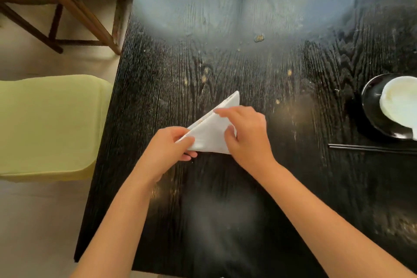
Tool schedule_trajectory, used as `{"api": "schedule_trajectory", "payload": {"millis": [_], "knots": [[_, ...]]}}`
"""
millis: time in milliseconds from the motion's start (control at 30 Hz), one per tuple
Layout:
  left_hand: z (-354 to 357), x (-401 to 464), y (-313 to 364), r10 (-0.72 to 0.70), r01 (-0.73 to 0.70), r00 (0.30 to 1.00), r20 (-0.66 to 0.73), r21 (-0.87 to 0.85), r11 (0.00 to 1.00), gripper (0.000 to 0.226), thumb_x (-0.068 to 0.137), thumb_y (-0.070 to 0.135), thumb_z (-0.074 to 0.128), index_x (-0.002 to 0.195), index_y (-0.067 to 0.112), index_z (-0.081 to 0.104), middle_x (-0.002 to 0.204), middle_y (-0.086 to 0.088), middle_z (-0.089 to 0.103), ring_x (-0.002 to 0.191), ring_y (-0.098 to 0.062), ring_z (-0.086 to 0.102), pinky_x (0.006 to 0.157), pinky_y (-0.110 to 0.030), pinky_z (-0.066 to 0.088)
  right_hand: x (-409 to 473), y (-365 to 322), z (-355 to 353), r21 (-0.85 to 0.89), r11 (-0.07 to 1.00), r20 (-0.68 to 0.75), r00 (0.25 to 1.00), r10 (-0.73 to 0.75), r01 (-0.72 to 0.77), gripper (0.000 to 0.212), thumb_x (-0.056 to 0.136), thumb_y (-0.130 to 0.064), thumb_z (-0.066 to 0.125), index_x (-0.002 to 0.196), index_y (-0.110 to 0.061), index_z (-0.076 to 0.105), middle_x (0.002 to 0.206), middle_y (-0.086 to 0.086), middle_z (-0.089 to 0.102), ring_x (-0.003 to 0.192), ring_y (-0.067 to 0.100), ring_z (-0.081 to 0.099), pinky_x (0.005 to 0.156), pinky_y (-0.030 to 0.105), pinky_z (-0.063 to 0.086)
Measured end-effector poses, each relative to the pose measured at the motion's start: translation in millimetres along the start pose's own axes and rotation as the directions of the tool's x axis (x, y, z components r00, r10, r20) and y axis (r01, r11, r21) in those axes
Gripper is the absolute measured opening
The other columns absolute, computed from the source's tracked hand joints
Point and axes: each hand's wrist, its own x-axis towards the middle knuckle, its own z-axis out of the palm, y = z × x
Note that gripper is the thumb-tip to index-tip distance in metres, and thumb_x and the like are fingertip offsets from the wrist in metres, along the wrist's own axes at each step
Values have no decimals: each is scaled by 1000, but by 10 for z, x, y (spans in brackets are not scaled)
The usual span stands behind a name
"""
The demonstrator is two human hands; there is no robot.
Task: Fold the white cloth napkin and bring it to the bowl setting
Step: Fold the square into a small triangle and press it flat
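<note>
Far left, off the bench, a pale green cushioned seat [45, 126] sits beside the bench edge, and a wooden chair frame [67, 0] stands beyond it on the light floor.

Next comes the left hand [167, 149]. Its fingers [188, 141] are closed on the near-left corner of the white cloth napkin [212, 133], thumb on top and fingertips curled beneath, so that corner is pinched and slightly lifted.

The napkin is already a triangle lying on the dark wood bench [225, 63], roughly in the middle of its width and close to the person. Its long axis runs diagonally, from the pinched corner at the near left up to a free tip pointing away and to the right. A layered edge shows along the upper-left side.

The right hand [246, 135] lies over the right part of the triangle. Its fingers [222, 112] are spread loosely, forefinger pressing the upper edge and thumb on the cloth lower down; it pins the fabric, not grips it.

Well apart to the right, at the bench's edge of view, a white bowl [399, 101] rests on a black plate [372, 106], with dark chopsticks [370, 148] lying just nearer. The setting lies to the right of both hands, so the right hand is the nearer one for carrying the napkin over, I judge. The bench between is bare but for a few crumbs [259, 38], so the path looks open.
</note>
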Motion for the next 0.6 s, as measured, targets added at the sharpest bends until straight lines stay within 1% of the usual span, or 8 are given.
{"api": "schedule_trajectory", "payload": {"millis": [33, 100, 167, 200, 300, 433, 500, 600], "knots": [[-30, 16, -35, 19, -19, 1000, -13, 37, 999, 21, 91, 7, 49, 94, 17, 68, 87, -2, 70, 68, -7, 68, 60, -16, 54, 148, 99, -20, -107, 994, 37, 999, -31, 35, 51, 72, -4, 37, 114, -16, 64, 107, 7, 65, 102, 32, 55, 83, 47, 40], [-80, 63, -113, 46, -42, 998, -41, 102, 994, 21, 89, 7, 51, 95, 17, 68, 87, -2, 70, 69, -7, 67, 63, -19, 56, 444, 286, -30, -254, 959, 271, 961, -54, 126, 56, 76, 4, 42, 124, -19, 58, 124, 9, 55, 119, 34, 41, 88, 50, 34], [-122, 117, -200, 62, -50, 996, -67, 158, 986, 21, 87, 8, 52, 94, 19, 69, 85, -2, 70, 72, -10, 67, 70, -27, 58, 675, 452, 2, -317, 915, 502, 863, -62, 250, 42, 86, -5, 47, 123, -22, 58, 133, 10, 47, 130, 32, 28, 96, 51, 29], [-138, 139, -239, 66, -51, 994, -86, 172, 984, 21, 86, 10, 53, 94, 20, 69, 83, -1, 70, 74, -12, 67, 73, -33, 58, 748, 513, 20, -324, 900, 556, 828, -67, 291, 34, 90, -12, 47, 120, -21, 60, 132, 10, 46, 131, 31, 26, 97, 49, 28], [-150, 188, -342, 106, -70, 979, -173, 203, 977, 19, 85, 10, 54, 92, 18, 70, 80, 1, 67, 78, -14, 64, 73, -35, 55, 808, 625, 56, -337, 897, 565, 824, -50, 286, 26, 95, -27, 43, 112, -16, 60, 121, 9, 51, 122, 28, 33, 93, 43, 30], [-78, 248, -449, 211, -131, 928, -308, 262, 956, 18, 89, 10, 54, 99, 13, 70, 87, 3, 65, 82, -11, 58, 66, -14, 41, 670, 729, 48, -331, 929, 474, 880, 12, 166, 23, 95, -29, 44, 103, -13, 58, 109, 7, 55, 107, 27, 41, 83, 37, 33], [-30, 300, -513, 247, -153, 899, -361, 270, 951, 18, 90, 11, 55, 103, 11, 69, 93, 2, 62, 87, -11, 55, 69, -9, 36, 573, 765, 28, -320, 939, 437, 899, 27, 128, 20, 94, -29, 47, 99, -13, 58, 102, 5, 55, 101, 25, 42, 80, 36, 34], [36, 373, -608, 303, -194, 860, -411, 285, 939, 17, 90, 10, 57, 102, 12, 69, 99, -3, 57, 91, -9, 49, 72, -5, 35, 438, 803, 38, -292, 952, 379, 925, 28, 91, 16, 92, -26, 50, 93, -12, 57, 91, 4, 54, 89, 22, 42, 76, 36, 36]]}}
